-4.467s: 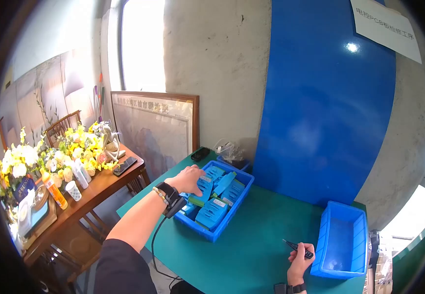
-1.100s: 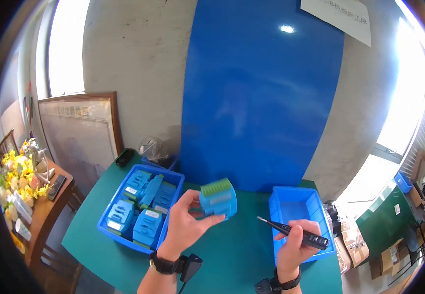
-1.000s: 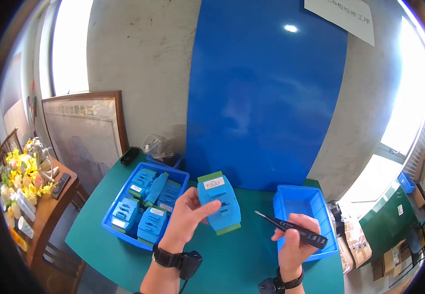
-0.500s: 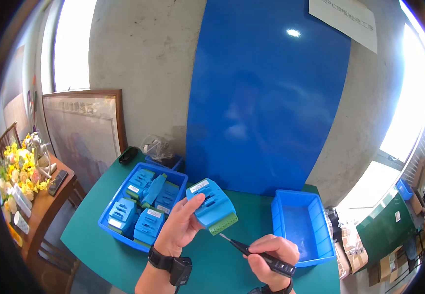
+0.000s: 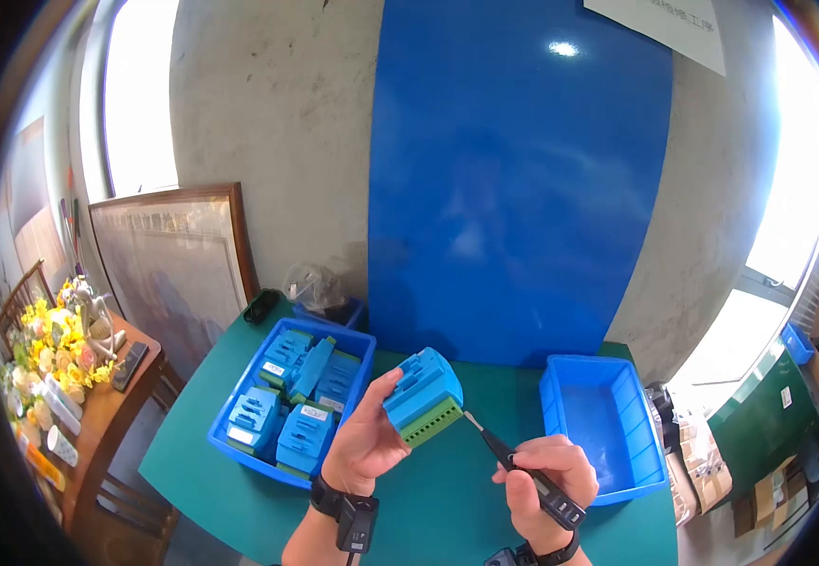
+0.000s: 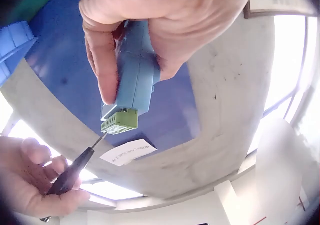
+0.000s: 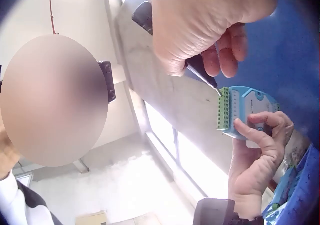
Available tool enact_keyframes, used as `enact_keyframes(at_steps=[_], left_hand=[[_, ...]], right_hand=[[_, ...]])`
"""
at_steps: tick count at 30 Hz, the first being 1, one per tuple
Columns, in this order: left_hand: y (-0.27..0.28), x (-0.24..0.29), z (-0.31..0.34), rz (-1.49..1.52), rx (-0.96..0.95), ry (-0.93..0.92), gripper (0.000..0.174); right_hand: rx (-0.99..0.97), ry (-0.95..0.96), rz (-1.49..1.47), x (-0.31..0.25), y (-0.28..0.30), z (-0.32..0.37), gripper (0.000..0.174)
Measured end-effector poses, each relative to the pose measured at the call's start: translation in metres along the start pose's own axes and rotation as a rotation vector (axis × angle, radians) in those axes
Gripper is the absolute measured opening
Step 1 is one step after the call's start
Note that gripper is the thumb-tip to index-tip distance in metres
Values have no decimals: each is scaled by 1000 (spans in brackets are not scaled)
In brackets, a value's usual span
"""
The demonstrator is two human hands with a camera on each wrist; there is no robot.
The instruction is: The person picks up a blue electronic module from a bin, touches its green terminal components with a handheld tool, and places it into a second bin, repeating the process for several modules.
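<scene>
My left hand (image 5: pixel 372 441) grips a blue plastic module (image 5: pixel 421 394) with a green terminal strip along its lower edge, lifted above the green table (image 5: pixel 438 505). In the left wrist view the module (image 6: pixel 134 80) sits between thumb and fingers, green strip (image 6: pixel 119 121) pointing away. My right hand (image 5: pixel 543 472) holds a thin black screwdriver (image 5: pixel 523 464), its tip touching the green strip. The right wrist view shows the screwdriver tip (image 7: pixel 216 88) at the terminal strip of the module (image 7: pixel 240 111).
A blue bin (image 5: pixel 240 448) at the left holds several similar blue modules (image 5: pixel 302 432). A second blue bin (image 5: pixel 604 429) stands at the right. A framed picture (image 5: pixel 178 255) leans on the wall; a wooden side table (image 5: pixel 89 415) with flowers stands far left.
The left hand turned the module so its green strip faces down and right. The right hand brought the screwdriver tip up against that strip.
</scene>
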State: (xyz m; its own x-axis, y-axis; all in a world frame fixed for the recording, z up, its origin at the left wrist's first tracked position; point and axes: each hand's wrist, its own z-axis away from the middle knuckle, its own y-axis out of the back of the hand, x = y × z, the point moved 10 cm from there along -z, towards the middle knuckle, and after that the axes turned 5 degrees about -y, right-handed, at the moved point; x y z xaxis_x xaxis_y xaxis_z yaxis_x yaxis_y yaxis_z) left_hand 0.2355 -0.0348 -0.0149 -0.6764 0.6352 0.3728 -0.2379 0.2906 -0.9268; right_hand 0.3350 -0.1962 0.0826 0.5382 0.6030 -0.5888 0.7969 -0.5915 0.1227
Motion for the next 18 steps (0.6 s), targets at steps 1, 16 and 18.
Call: enact_keyframes(at_steps=[1,16,18], left_hand=[[-2,-2,1,-16,38,3,32],[-15,-49,-2,591,-133,306,72],[-15,-49,-2,498,-154,245,73]], right_hand=[[17,22,-4,-2,2,-1,23],[-94,-14,-92,-4,-29,-4,27],[-89,-4,-113,-6,-31,-5,28]])
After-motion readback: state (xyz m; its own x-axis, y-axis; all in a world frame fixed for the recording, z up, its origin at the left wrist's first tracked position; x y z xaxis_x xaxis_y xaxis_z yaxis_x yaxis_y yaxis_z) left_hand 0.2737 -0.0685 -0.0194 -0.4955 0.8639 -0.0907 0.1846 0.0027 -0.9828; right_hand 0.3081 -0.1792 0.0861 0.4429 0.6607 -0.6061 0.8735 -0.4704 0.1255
